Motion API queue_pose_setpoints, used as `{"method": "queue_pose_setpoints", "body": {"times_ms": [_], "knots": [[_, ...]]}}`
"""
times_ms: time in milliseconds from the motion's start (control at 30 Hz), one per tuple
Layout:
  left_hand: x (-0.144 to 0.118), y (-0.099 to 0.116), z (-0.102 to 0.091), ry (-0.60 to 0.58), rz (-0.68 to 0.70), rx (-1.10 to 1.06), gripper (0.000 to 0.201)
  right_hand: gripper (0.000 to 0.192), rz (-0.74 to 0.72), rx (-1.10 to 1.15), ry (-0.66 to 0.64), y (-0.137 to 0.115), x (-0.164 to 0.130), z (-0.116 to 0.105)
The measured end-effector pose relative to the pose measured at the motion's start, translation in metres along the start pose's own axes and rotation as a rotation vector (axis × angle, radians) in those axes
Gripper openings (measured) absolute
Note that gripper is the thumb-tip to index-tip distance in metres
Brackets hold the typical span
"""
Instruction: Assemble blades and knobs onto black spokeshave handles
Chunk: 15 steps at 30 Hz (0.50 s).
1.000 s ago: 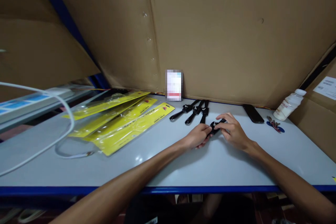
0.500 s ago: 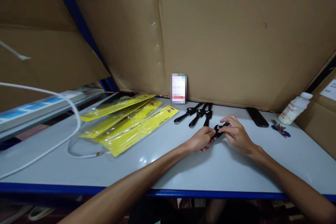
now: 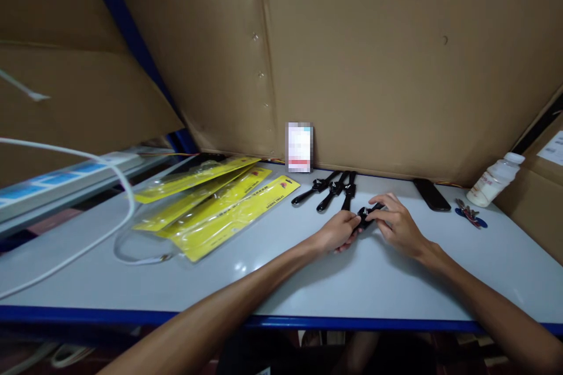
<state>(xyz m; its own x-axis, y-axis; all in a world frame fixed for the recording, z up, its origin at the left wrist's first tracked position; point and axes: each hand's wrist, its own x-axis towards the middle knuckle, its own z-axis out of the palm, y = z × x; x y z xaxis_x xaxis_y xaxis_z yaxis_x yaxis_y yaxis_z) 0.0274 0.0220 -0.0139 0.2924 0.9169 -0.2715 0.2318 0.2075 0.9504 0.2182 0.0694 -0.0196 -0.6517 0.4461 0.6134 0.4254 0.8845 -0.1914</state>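
**Both hands closed on one black watch at mid-table**

Where the pale table (image 3: 396, 281) runs across the lower half of the frame, its blue front edge cuts along the bottom, and a cardboard wall (image 3: 396, 70) closes the far side across the whole upper frame. Bare tabletop lies open in front of the hands toward the lower centre and lower right, and also between the hands and the yellow packets (image 3: 211, 205) at centre left. A white cable (image 3: 109, 187) loops over the left part of the table. At the right, a dark phone (image 3: 431, 194), a bunch of keys (image 3: 468, 214) and a white bottle (image 3: 495, 179) sit near the wall, well apart from the hands. A small card (image 3: 299, 146) stands against the wall at upper centre.

The black watch (image 3: 368, 213) lies low over the table just right of centre, held between the two hands. The left hand (image 3: 338, 231) has its fingers curled around the near end from the left; the right hand (image 3: 398, 222) pinches the far end from the right, forefinger stretched along the top. Both hands are closed on it; their fingers hide most of it.

What shows is a glossy black body with a small bright glint on its face, strap dark and narrow. Three more black watches (image 3: 334, 188) lie side by side just beyond the hands, fanned toward the wall, close to the held one but not touching it.
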Motion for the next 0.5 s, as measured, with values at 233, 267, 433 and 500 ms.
{"method": "queue_pose_setpoints", "body": {"times_ms": [233, 267, 433, 500], "knots": [[0.0018, -0.0021, -0.0003, -0.005, -0.009, 0.005, 0.025, 0.029, 0.087, -0.015, 0.013, 0.0051, -0.0016, 0.0017], [0.0017, -0.0019, -0.0002, -0.006, -0.010, 0.008, 0.025, 0.029, 0.088, -0.017, 0.011, 0.0050, -0.0016, 0.0020], [0.0001, -0.0002, 0.0000, -0.010, -0.007, 0.026, 0.026, 0.029, 0.072, -0.002, -0.003, 0.0005, -0.0009, 0.0019], [-0.0001, -0.0002, -0.0001, -0.009, -0.003, 0.033, 0.026, 0.028, 0.057, 0.006, -0.006, -0.0027, -0.0002, 0.0011]]}}
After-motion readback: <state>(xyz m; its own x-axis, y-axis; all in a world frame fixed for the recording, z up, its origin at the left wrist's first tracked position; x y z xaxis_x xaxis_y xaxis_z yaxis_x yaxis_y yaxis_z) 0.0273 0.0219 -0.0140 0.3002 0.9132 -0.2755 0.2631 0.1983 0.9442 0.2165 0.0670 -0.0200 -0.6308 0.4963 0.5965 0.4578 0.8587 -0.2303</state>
